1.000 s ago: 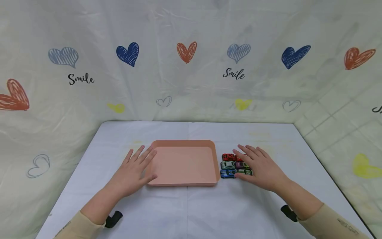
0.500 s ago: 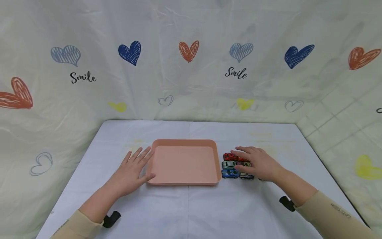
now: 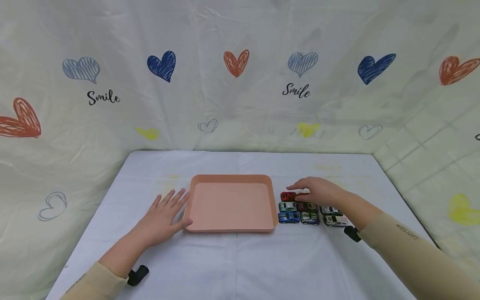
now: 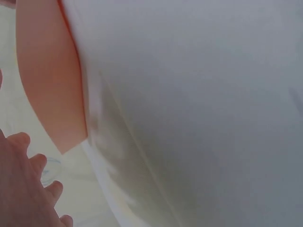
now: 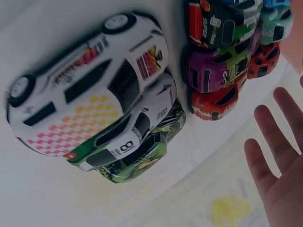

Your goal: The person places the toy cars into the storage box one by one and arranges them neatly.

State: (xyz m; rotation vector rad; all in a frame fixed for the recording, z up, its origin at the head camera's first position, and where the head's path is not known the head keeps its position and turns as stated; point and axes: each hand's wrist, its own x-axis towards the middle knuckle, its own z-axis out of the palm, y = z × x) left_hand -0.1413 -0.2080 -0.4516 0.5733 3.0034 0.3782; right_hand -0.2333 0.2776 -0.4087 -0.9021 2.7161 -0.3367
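Observation:
My left hand (image 3: 162,221), fingers spread, is at the left rim of a shallow pink tray (image 3: 232,208); whether it touches is unclear. My right hand (image 3: 323,192) reaches over the back row of toy cars, thumb and fingers apart, nearest a red toy car (image 3: 288,196). In the right wrist view its extended fingers (image 5: 272,137) hold nothing. Below that hand sit a mint toy car (image 3: 287,206), a blue toy car (image 3: 288,217), a purple toy car (image 5: 206,73), a black-and-green toy car (image 3: 309,218) and a white checkered toy car (image 5: 75,106). The hand hides part of the back row.
The cars stand in close rows just right of the tray on a white-covered table (image 3: 240,266). Another white toy car (image 5: 137,130) and a green toy car (image 5: 142,163) stand beside the checkered one. A curtain with hearts (image 3: 236,100) hangs behind the table.
My right hand has moved farther back over the cars, and its fingers have drawn closer together. White cars at the right have come into view. My left hand has shifted only slightly.

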